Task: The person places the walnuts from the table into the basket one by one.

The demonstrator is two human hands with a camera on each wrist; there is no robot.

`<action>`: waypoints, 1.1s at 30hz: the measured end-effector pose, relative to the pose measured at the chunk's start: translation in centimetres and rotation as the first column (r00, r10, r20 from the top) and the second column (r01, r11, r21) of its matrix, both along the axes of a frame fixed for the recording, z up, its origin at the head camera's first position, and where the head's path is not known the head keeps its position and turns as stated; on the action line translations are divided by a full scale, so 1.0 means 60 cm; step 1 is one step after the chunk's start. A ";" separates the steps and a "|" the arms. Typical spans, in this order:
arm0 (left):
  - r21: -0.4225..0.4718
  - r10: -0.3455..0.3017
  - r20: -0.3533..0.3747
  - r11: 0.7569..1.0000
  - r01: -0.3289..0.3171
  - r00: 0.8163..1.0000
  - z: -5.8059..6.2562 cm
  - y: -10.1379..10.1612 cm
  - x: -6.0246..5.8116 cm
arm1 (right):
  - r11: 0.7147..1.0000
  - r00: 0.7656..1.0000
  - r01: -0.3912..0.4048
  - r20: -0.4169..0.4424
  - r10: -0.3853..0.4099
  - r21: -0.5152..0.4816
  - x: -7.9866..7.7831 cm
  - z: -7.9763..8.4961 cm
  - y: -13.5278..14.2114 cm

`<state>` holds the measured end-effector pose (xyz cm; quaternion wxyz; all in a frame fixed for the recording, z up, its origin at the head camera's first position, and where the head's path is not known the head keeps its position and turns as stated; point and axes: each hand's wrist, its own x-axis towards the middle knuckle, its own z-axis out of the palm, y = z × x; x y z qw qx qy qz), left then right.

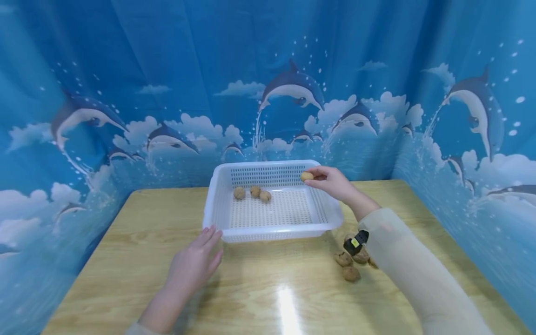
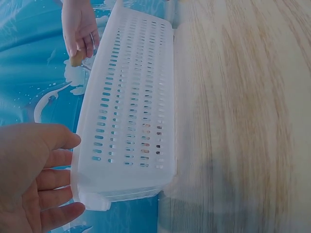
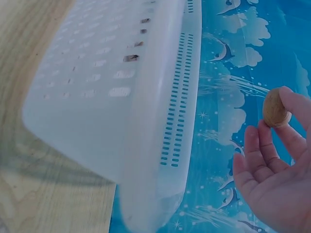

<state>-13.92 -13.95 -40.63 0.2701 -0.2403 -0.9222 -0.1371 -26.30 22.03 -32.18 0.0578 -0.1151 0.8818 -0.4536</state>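
Observation:
A white plastic basket [image 1: 272,229] with slotted walls stands on the table, three walnuts [image 1: 255,191] lying in its left half. My right hand [image 1: 332,183] pinches another walnut [image 3: 276,108] between thumb and fingertips, above the basket's back right part. At the front left corner, my left hand [image 1: 193,260] has its fingers extended against the basket rim [image 2: 77,160]. Several more walnuts [image 1: 351,273] lie on the table right of the basket, partly hidden beneath the right forearm.
The wooden table [image 1: 251,284] runs back to a blue curtain [image 1: 201,70] printed with dolphins, which also hangs along both sides. A black device [image 1: 356,243] is strapped at the right wrist, over the sleeve [image 1: 418,274].

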 end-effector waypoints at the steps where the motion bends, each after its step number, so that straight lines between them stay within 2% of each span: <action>1: 0.002 0.000 -0.002 1.000 0.000 1.000 0.001 0.000 0.000 | 1.000 1.000 -0.005 -0.001 0.005 0.006 -0.004 0.001 -0.002; 9: -0.010 0.014 0.005 1.000 -0.014 1.000 0.003 0.000 -0.001 | 1.000 0.999 0.011 0.033 -0.011 0.002 -0.043 -0.002 -0.021; 18: -0.001 0.006 -0.008 1.000 -0.006 1.000 0.001 0.002 0.001 | 1.000 0.999 0.003 0.053 -0.004 0.023 -0.091 -0.025 -0.041; 25: 0.005 0.007 0.012 1.000 -0.007 1.000 0.001 0.008 0.002 | 0.998 0.998 0.005 0.060 -0.009 0.066 -0.102 -0.009 -0.047; 33: 0.045 -0.011 0.056 0.999 0.009 0.998 -0.002 -0.001 0.002 | 0.996 0.999 -0.012 0.046 0.009 0.085 -0.108 0.009 -0.055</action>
